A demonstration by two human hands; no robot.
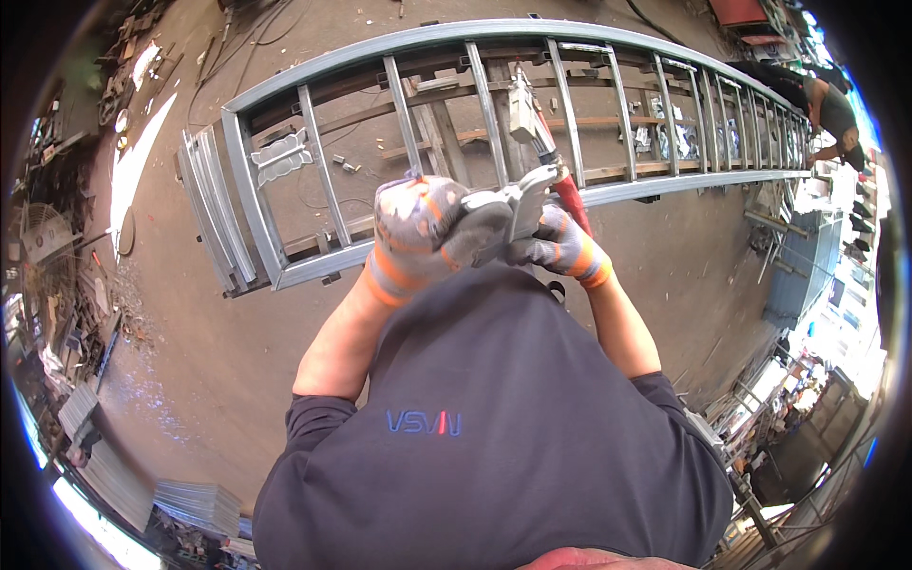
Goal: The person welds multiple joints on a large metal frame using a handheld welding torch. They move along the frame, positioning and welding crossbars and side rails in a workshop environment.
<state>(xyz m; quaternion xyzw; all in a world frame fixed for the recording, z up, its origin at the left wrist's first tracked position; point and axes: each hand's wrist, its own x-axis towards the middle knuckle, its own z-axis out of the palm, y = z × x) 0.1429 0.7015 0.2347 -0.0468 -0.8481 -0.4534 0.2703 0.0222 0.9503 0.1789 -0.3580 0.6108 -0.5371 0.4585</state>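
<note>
In front of my chest, both gloved hands are at a grey metal piece (522, 204) with a curved, scalloped edge. My left hand (418, 228), in a grey and orange glove, is closed at its left side. My right hand (567, 249), gloved alike, pinches its right lower side. Just beyond lies a tool (524, 112) with a pale metal head, and a red handle or hose (570, 201) runs close behind my right hand. A long ladder-like frame of metal tubes (356, 49) stretches across, past my hands. Another ornate metal piece (282, 158) lies inside its left end.
Several metal strips (217, 204) lean beside the frame's left end. At the far right end a person (836, 119) bends over the frame. A fan (47, 233) and scrap line the left side. Blue-grey panels (801, 271) stand at right; cables (252, 43) cross the ground.
</note>
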